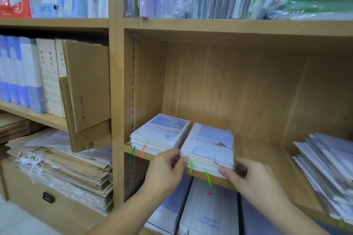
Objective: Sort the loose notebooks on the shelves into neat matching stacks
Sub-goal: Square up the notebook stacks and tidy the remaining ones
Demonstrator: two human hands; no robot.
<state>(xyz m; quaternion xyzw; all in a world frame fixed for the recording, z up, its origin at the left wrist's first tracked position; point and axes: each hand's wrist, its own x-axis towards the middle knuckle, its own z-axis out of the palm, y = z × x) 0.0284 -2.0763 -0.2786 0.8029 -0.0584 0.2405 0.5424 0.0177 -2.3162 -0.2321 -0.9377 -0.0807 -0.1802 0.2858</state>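
Note:
Two short stacks of pale blue-and-white notebooks lie side by side on a wooden shelf [254,150]. The left stack [162,131] sits against the shelf's side wall, with green and orange ribbon markers hanging over the edge. The right stack [210,145] is held at its front corners. My left hand [168,168] grips its near-left corner, thumb on the cover. My right hand [248,175] grips its near-right corner. Green and pink ribbons hang from this stack too.
A slanted, untidy pile of wrapped notebooks [328,170] lies at the right end of the same shelf. Bare shelf board lies between it and the held stack. More notebooks [208,212] fill the shelf below. File boxes [49,76] and paper bags [63,168] occupy the left bay.

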